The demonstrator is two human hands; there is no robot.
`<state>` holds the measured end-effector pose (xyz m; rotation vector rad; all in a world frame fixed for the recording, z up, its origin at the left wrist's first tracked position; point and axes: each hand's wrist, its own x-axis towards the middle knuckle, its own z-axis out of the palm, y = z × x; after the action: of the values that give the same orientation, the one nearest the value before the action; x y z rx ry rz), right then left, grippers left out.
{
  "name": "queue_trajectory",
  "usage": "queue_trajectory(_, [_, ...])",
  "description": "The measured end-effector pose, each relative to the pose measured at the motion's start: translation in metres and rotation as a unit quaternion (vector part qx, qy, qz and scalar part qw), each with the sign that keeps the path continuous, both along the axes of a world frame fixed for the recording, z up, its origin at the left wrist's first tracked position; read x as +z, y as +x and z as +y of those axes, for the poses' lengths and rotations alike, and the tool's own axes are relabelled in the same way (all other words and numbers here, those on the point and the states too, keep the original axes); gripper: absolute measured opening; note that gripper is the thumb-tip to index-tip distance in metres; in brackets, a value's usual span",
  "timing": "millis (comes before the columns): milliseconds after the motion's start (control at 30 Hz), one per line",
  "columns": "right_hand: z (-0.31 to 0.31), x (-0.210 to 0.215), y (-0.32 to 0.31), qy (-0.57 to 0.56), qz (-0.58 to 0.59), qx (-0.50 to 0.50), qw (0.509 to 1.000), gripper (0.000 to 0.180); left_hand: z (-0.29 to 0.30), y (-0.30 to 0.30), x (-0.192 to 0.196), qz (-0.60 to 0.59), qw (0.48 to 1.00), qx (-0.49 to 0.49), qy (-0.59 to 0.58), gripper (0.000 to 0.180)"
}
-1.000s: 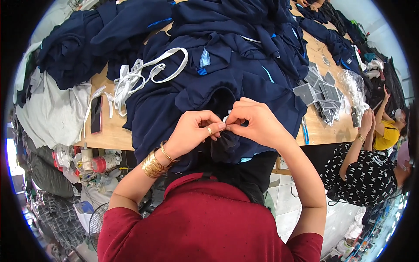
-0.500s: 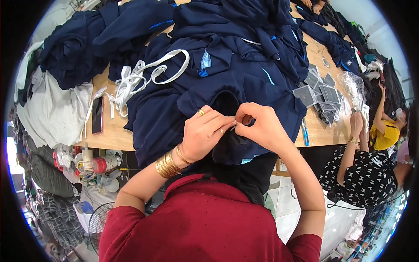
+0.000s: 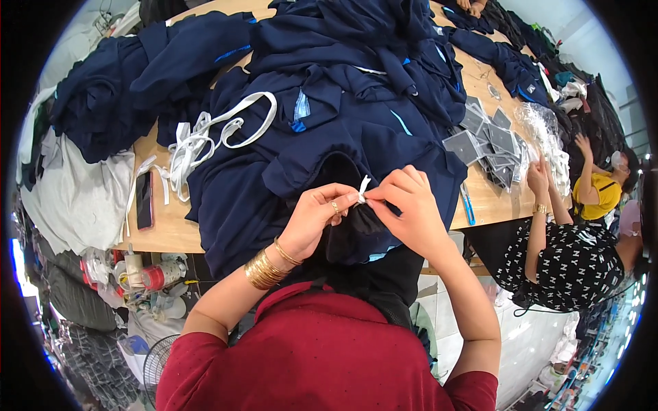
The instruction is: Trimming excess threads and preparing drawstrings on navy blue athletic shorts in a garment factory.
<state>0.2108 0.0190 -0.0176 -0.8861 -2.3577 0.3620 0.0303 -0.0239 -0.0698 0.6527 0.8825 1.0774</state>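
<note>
Between my two hands, a white cord is bunched into what looks like a knot, one short end poking up. It lies over the dark opening of a navy garment at the table's front edge. My left hand, with rings and gold bangles at the wrist, pinches the cord from the left. From the right, the thumb and forefinger of my right hand pinch it too. More flat white cord lies looped on the garment to the left.
More navy garments cover the wooden table. On the left are a phone and grey cloth. Grey squares and a blue cutter lie right. A co-worker in a patterned black shirt handles clear plastic.
My hands have turned and tightened around the cord, and its white end now stands up in view. The whole scene has shifted slightly left. A co-worker's hand at right has moved.
</note>
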Motion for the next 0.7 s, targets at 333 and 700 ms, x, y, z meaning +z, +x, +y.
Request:
queue_trajectory(333, [0.004, 0.017, -0.001, -0.017, -0.088, 0.084, 0.992, 0.011, 0.000, 0.007, -0.001, 0.196, 0.965, 0.009, 0.176, 0.010])
queue_trajectory(700, [0.025, 0.039, 0.015, -0.074, -0.087, 0.172, 0.978, 0.014, 0.000, -0.003, 0.016, 0.285, 0.927, -0.026, 0.243, 0.010])
